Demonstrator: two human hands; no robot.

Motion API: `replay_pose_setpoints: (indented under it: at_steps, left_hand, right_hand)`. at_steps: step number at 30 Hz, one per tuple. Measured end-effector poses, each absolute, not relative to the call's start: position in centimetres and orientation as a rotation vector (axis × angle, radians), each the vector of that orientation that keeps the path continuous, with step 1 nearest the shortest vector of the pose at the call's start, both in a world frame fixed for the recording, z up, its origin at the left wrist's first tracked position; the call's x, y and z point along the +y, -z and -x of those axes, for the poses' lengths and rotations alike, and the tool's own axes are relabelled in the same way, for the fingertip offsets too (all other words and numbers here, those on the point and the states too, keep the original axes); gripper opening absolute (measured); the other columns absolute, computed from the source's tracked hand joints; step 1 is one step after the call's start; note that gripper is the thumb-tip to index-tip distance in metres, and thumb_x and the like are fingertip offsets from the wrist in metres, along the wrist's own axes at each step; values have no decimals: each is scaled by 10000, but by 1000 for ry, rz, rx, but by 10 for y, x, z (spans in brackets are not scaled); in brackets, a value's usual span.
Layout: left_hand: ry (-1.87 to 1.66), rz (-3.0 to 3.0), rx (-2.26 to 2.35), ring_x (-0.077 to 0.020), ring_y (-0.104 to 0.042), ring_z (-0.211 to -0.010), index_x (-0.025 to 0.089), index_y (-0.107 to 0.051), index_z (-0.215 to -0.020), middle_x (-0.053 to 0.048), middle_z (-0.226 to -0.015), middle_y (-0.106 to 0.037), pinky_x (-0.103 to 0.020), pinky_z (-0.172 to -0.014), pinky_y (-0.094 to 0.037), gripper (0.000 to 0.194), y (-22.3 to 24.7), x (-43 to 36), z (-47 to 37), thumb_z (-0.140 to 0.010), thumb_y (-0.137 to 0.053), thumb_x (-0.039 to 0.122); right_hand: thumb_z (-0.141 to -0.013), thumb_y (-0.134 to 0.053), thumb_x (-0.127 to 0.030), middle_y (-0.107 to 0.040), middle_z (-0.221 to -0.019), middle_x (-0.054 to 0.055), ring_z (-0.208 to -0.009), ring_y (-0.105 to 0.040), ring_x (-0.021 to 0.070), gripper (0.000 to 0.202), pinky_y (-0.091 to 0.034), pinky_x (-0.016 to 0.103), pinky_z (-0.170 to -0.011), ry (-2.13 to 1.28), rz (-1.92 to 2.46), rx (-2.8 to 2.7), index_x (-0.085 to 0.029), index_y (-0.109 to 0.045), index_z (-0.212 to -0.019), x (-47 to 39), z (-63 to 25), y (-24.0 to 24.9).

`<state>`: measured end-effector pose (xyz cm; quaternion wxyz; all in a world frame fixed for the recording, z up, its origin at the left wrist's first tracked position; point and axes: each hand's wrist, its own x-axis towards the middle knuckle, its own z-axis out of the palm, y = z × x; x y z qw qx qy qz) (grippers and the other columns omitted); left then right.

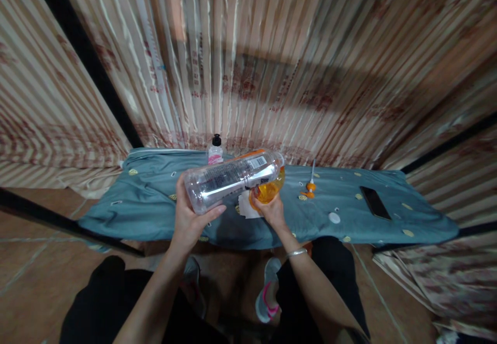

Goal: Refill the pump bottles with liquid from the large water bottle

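A blue cloth is stretching from nine to three o'clock. The left hand is gripping a clear bottle, neck pointing toward two o'clock. Beneath that neck, the right hand is grasping an orange bottle. At its three o'clock, a phone and nearer pump are lying.

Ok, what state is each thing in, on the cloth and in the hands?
Clear bottle: tilted, held in left fingers
Orange bottle: held in right fingers, fill unclear
Small bottle: standing, black cap on
Pump: lying loose
White disc: lying flat
Phone: lying flat, face dark
Paper: partly hidden
Cloth: spread, slightly wrinkled
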<state>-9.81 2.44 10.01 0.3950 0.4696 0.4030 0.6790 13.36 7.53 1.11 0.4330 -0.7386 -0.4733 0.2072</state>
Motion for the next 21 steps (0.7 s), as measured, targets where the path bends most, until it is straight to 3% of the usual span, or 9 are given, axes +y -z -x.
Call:
replay_pose_setpoints:
  at_steps: [6,14,21]
  left_hand:
    - [-1733,-1233,1023,-336,-562,-1332,290,-462,-1382,-103,-1435,-528,-458,-1024,-575,1036,-98,26,99,-486,-980,300]
    - [-1740,-1221,1021,-333,-560,-1325,294,-461,-1379,-101,-1437,-520,-415,-962,-605,1059,-99,26,98,-463,-990,329]
    - [-1729,-1241,1015,-318,-594,-1283,282,-476,-1365,-100,-1397,-555,-460,-1021,-576,1014,-101,25,99,-490,-987,316]
  right_hand:
    - [-633,-845,-494,-785,-1024,110,-1027,-760,329,660,-609,420,-861,-503,1822,-1157,-215,-558,-1157,75,-132,-9]
    - [-632,-839,-471,-787,-998,91,-1032,-758,321,647,-611,399,-846,-514,1840,-1134,-219,-560,-1159,73,-129,-14]
    - [-620,-846,-489,-786,-1036,114,-1058,-752,338,673,-609,420,-872,-533,1842,-1121,-209,-563,-1162,73,-128,-16]
